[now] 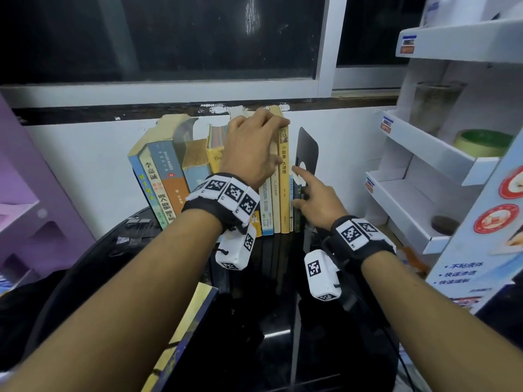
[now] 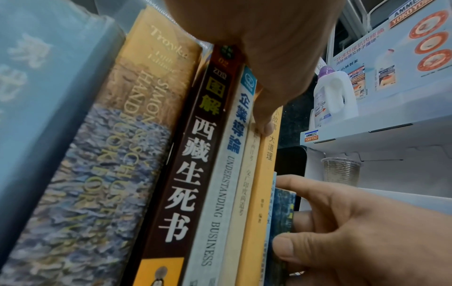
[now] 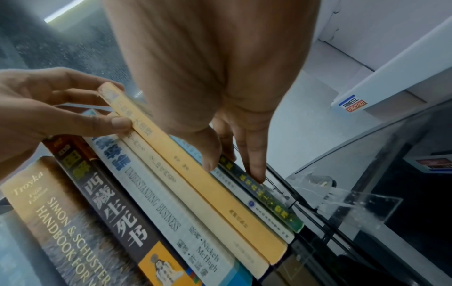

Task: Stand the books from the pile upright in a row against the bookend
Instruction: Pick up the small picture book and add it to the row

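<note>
A row of books stands on the black table (image 1: 283, 321) against a black bookend (image 1: 308, 148). My left hand (image 1: 276, 137) reaches over the row's top and grips the tall orange book (image 1: 283, 193) and the cream book beside it, thumb on their spines. My right hand (image 1: 295, 186) touches the short thin books by the bookend with straight fingers. Its thumb rests on the pale one's spine and its index finger lies along the dark green book (image 3: 269, 203). Another book (image 1: 181, 335) lies flat at the table's near left.
The row's left books (image 1: 158, 176) lean to the right. A white cardboard display shelf (image 1: 424, 154) with a tape roll (image 1: 481, 142) stands close on the right. A purple shelf (image 1: 28, 193) is on the left. The wall and a dark window are behind.
</note>
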`<state>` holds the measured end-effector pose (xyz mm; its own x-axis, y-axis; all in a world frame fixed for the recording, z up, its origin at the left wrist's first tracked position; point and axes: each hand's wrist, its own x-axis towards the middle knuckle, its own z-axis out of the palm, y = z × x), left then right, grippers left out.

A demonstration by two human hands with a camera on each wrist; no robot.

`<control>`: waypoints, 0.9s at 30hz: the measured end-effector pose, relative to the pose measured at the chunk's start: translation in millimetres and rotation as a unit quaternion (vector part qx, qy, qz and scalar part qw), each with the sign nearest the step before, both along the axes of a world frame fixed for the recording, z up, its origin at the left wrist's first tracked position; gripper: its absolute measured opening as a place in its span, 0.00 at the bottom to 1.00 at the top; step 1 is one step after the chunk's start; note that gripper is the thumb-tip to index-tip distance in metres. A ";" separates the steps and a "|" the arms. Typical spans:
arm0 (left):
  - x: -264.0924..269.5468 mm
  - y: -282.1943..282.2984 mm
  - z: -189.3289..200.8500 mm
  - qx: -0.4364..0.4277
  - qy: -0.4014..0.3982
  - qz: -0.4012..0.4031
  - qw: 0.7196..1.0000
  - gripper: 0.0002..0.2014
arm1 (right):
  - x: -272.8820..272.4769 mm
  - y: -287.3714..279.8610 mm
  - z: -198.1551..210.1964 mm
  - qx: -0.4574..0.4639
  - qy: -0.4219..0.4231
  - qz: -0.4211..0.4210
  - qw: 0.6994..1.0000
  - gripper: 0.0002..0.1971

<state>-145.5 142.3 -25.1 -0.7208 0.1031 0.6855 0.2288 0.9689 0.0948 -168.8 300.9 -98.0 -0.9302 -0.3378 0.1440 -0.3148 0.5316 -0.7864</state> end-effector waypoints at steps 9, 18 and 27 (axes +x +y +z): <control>-3.1 0.5 -2.7 -0.009 -0.005 0.014 1.000 0.32 | -10.8 -5.3 -8.3 0.029 0.003 0.011 1.000 0.36; -4.0 0.3 -6.5 -0.016 0.008 0.022 1.000 0.31 | -20.7 -8.1 -13.1 0.064 0.035 0.003 0.997 0.38; -4.8 -0.7 -8.0 -0.021 0.012 0.018 1.000 0.31 | -28.9 -10.2 -25.9 0.094 0.077 -0.010 0.993 0.44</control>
